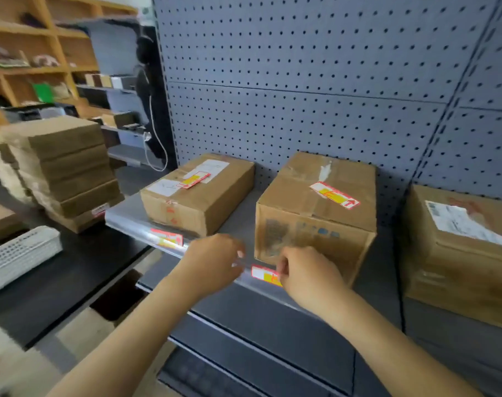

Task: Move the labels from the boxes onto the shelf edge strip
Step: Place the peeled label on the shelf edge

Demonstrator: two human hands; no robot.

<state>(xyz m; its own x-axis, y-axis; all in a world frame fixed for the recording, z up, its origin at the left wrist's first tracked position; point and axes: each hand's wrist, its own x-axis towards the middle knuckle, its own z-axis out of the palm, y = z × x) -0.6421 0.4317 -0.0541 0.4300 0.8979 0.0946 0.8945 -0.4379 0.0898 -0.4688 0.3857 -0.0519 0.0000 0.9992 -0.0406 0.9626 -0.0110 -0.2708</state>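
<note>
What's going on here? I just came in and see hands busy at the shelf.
A person is fitting a red and yellow label into the shelf edge strip, right hand pinching it, left hand at the strip. One label already sits there; two boxes still carry labels.

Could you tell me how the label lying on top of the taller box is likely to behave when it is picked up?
The label on the taller box looks like a thin, flat paper or card strip, so it is probably very light and bends easily. It lies flush on the cardboard, so lifting an edge may need a fingernail. Whether it is stuck down cannot be told.
</note>
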